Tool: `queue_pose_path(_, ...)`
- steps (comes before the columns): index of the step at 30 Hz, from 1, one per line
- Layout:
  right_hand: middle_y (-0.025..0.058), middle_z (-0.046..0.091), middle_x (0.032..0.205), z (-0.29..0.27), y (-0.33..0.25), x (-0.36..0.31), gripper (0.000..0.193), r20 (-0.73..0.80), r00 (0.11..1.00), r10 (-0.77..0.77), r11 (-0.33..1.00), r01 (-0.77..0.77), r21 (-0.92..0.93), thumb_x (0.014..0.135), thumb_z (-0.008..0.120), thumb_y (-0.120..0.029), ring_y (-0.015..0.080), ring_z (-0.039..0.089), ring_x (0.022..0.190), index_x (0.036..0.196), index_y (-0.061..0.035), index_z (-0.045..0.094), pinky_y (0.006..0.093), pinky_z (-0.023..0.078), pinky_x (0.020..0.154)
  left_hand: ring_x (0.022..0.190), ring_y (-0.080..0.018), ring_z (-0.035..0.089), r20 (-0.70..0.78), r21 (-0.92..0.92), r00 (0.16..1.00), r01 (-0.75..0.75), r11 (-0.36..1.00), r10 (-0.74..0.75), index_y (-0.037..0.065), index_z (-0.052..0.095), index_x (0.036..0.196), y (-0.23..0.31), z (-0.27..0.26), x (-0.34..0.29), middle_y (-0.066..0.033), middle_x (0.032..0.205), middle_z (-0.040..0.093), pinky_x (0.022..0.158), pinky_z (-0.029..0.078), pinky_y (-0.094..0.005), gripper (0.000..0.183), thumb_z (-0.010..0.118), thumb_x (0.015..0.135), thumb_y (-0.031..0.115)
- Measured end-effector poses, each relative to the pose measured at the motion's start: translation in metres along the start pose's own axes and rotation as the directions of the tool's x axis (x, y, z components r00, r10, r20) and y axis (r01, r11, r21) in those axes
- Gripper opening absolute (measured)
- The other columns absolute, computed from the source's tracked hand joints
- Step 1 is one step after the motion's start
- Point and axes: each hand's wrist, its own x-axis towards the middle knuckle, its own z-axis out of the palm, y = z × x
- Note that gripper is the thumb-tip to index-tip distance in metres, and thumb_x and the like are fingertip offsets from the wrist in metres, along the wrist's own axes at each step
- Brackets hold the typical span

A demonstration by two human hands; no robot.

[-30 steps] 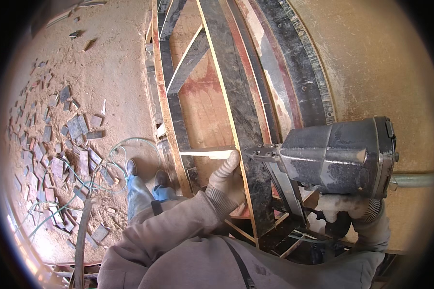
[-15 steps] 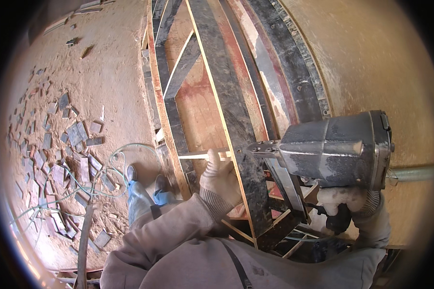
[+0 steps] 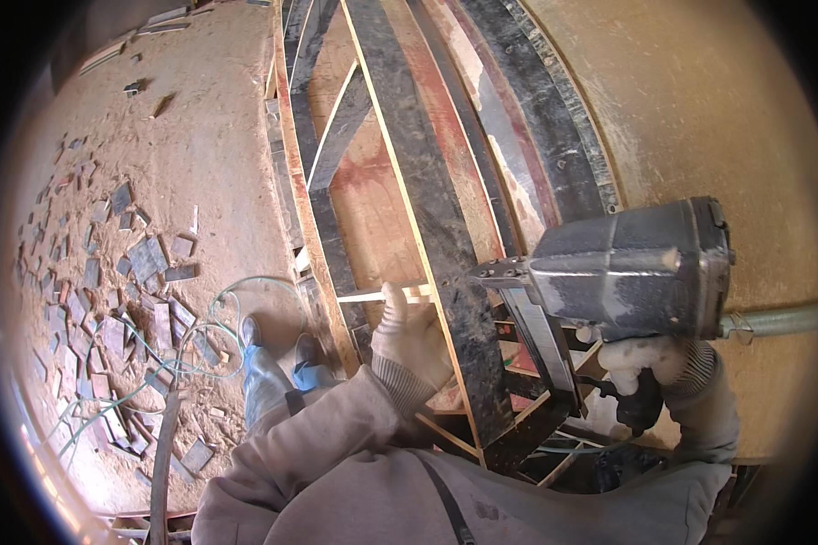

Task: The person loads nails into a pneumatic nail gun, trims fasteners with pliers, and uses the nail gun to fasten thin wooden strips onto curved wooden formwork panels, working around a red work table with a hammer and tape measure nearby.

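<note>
In my gloved right hand [image 3: 643, 359] is the handle of a black nail gun [image 3: 623, 268], held sideways. Its nose meets the right face of a long black-faced board [image 3: 427, 182] with a pale edge. My left hand [image 3: 411, 341], gloved too, is on the other side of that board. The thumb presses a short pale wooden crosspiece [image 3: 364, 296] that spans between this board and the thinner board [image 3: 304, 191] at left. The other left fingers are partly hidden beneath the crosspiece.
Angled braces [image 3: 341, 127] join the frame's boards farther off. Wood offcuts [image 3: 145, 259] litter the dusty floor at left, with a thin green hose [image 3: 214, 309] looped among them. A brown panel [image 3: 691, 118] lies at right. A hose [image 3: 777, 322] runs behind the nail gun.
The nail gun has tipped slightly, its rear end a little higher, with its nose still at the board. My left hand stays by the crosspiece, and the view has shifted slightly.
</note>
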Motion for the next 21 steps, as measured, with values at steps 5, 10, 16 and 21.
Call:
queue_pose_path(5, 0.0035, 0.053, 0.080, -0.009, 0.004, -0.004, 0.029, 0.240, 0.971, -0.005, 0.997, 0.024, -0.077, 0.104, 0.058, -0.032, 0.0060, 0.050, 0.067, 0.107, -0.0026, 0.057, 0.0179, 0.043, 0.059, 0.148, -0.0322, 0.036, -0.108, 0.101, 0.993, -0.028, 0.995, 0.039, 0.000, 0.022, 0.159, -0.001, 0.009, -0.008, -0.0164, 0.161, 0.035, 0.123, 0.029, -0.0493, 0.132, 0.052, 0.070, 0.093)
queue_pose_path(10, 0.0035, 0.053, 0.080, -0.018, 0.021, 0.002, 0.029, 0.318, 0.910, -0.267, 0.935, 0.324, -0.143, 0.104, 0.058, -0.031, 0.0078, 0.048, 0.064, 0.110, -0.0030, 0.056, 0.0215, 0.042, 0.054, 0.148, -0.0343, 0.035, -0.103, 0.117, 0.994, -0.029, 0.993, 0.041, 0.004, 0.030, 0.158, 0.001, 0.007, -0.007, -0.0148, 0.159, 0.039, 0.122, 0.028, -0.0526, 0.127, 0.060, 0.069, 0.089)
queue_pose_path(16, 0.0051, 0.055, 0.079, -0.010, 0.000, -0.003, 0.027, 0.369, 0.923, -0.106, 0.920, 0.232, -0.316, 0.105, 0.053, -0.028, 0.0098, 0.049, 0.064, 0.107, -0.0018, 0.056, 0.0241, 0.044, 0.055, 0.135, -0.0311, 0.048, -0.043, 0.247, 0.992, -0.101, 0.964, 0.115, 0.003, 0.049, 0.143, -0.002, -0.020, -0.002, -0.0147, 0.144, 0.053, 0.117, 0.037, -0.0500, 0.089, 0.053, 0.090, 0.074)
queue_pose_path(21, 0.0072, 0.053, 0.073, -0.013, -0.011, -0.024, 0.018, 0.070, 0.920, -0.386, 0.913, 0.392, -0.111, 0.098, 0.054, -0.017, 0.0176, 0.051, 0.059, 0.096, 0.0004, 0.054, 0.0301, 0.042, 0.048, 0.088, -0.0267, 0.070, -0.139, 0.533, 0.972, -0.089, 0.841, 0.191, -0.002, 0.064, 0.120, 0.050, -0.037, -0.041, -0.0149, 0.102, 0.071, 0.083, 0.058, -0.0431, 0.044, 0.053, 0.106, 0.038)
